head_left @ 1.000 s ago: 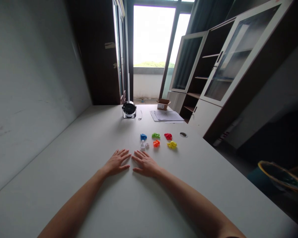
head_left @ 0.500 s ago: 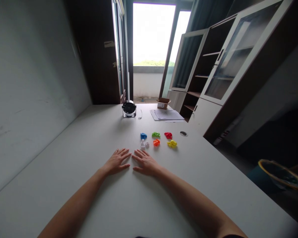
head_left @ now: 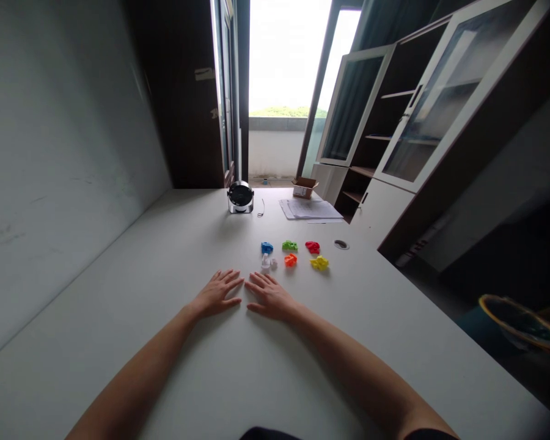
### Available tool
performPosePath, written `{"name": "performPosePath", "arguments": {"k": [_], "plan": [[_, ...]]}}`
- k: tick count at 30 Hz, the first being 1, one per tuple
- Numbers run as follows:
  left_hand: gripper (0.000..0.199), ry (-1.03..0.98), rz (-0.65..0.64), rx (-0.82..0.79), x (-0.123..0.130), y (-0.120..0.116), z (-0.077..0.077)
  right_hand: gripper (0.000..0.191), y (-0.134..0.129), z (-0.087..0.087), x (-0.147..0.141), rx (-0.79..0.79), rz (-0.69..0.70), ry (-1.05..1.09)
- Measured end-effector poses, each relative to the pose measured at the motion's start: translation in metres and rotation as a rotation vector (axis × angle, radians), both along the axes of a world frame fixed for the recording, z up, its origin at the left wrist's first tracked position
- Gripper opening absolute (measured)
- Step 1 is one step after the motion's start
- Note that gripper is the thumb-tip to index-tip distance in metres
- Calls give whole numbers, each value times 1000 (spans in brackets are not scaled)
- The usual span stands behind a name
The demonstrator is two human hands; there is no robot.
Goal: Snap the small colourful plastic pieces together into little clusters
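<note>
The left hand (head_left: 214,296) and right hand (head_left: 271,297) lie flat on the table (head_left: 114,305), fingers spread. Colored pieces (head_left: 290,260) sit nearby.

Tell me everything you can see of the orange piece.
The orange piece is small, bright and irregular, seemingly plastic, its finer parts too small to make out. It lies on the white table in the nearer row, between the white piece and the yellow piece, apart from both. Only the table appears to touch it.
</note>
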State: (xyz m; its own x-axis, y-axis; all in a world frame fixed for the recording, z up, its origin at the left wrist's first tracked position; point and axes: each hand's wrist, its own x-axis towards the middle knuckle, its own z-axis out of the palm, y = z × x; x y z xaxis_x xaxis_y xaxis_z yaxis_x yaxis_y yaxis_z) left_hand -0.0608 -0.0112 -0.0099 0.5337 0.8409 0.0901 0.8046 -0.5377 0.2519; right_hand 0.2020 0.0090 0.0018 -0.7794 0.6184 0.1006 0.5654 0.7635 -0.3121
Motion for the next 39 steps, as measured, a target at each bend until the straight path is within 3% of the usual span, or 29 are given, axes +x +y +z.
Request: {"name": "performPosePath", "arguments": {"k": [39], "plan": [[66, 2, 6, -13, 0, -1, 2, 75, 0, 2, -1, -2, -2, -6]]}}
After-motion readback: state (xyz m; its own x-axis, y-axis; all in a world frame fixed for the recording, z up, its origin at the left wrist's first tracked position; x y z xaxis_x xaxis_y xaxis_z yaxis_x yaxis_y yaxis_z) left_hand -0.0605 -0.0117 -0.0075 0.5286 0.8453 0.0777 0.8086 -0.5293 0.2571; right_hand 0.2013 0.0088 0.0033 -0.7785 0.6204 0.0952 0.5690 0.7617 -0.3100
